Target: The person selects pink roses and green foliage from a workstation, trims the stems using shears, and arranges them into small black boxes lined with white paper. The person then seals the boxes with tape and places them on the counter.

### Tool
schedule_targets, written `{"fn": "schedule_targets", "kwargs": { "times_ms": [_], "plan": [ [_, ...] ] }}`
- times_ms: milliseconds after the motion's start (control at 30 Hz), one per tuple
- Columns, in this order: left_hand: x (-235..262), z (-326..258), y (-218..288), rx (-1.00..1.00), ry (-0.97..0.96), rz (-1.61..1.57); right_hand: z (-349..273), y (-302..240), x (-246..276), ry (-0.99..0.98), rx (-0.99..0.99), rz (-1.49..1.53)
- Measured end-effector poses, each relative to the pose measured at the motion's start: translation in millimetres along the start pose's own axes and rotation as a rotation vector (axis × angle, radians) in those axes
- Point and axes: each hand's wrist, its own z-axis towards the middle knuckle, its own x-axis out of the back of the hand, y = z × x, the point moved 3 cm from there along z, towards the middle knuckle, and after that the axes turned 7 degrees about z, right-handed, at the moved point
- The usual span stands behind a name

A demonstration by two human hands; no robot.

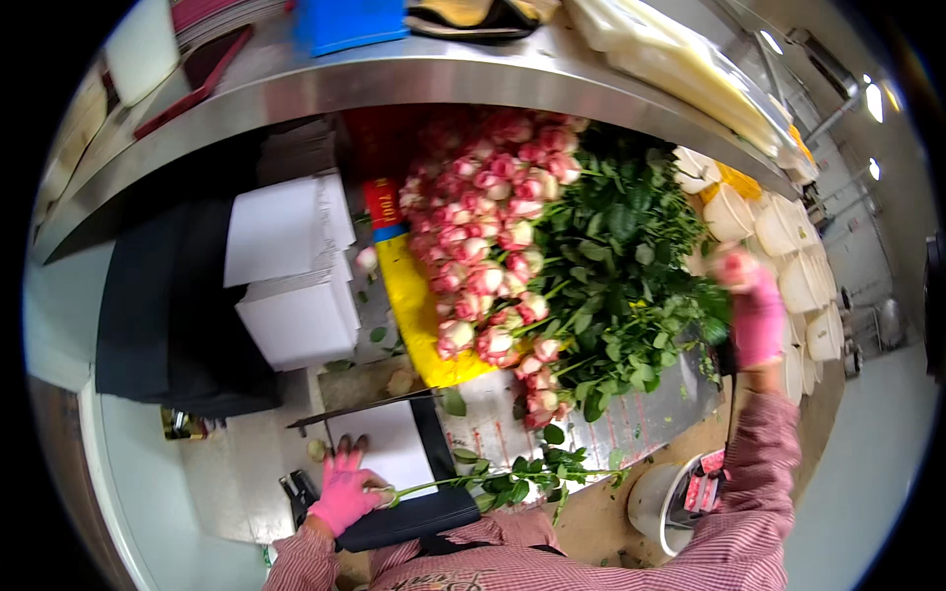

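My left hand [345,492], in a pink glove, pinches the head end of a single rose stem [493,480] that lies across a black pad [414,512] near me. My right hand [754,310], also in a pink glove, reaches out to the right edge of a big heap of pink and white roses [488,227] with leafy green stems [621,286]. It seems closed on a stem or bloom there, but motion blur hides what it holds. The heap rests on a yellow sheet [414,315] on the table.
Two stacks of white paper sheets [286,266] lie left of the roses. A curved steel shelf [394,79] runs overhead. White buckets [788,246] line the right side, and another white bucket [660,502] stands by my right elbow. Dark cloth [168,305] hangs at left.
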Motion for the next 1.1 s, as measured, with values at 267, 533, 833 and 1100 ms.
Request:
{"fn": "schedule_targets", "kwargs": {
  "times_ms": [267, 533, 833, 1100],
  "plan": [
    [-9.7, -42.6, -20.4, -0.014, 0.084, 0.093, -153.1, -82.1, -257.4, -1.398, 0.464, -0.563],
    [-10.3, -44.5, -5.4, 0.011, 0.296, 0.0, -276.9, 65.9, -392.4, -1.32, 0.33, -0.509],
    [-2.8, -4.8, -7.5, 0.044, 0.134, -0.141, -270.7, 82.2, -388.8, -1.386, 0.377, -0.591],
    [-6.6, -1.2, -12.5, 0.117, 0.234, -0.141, -132.2, 88.6, -202.4, -0.963, -0.295, -1.258]
  ]
}}
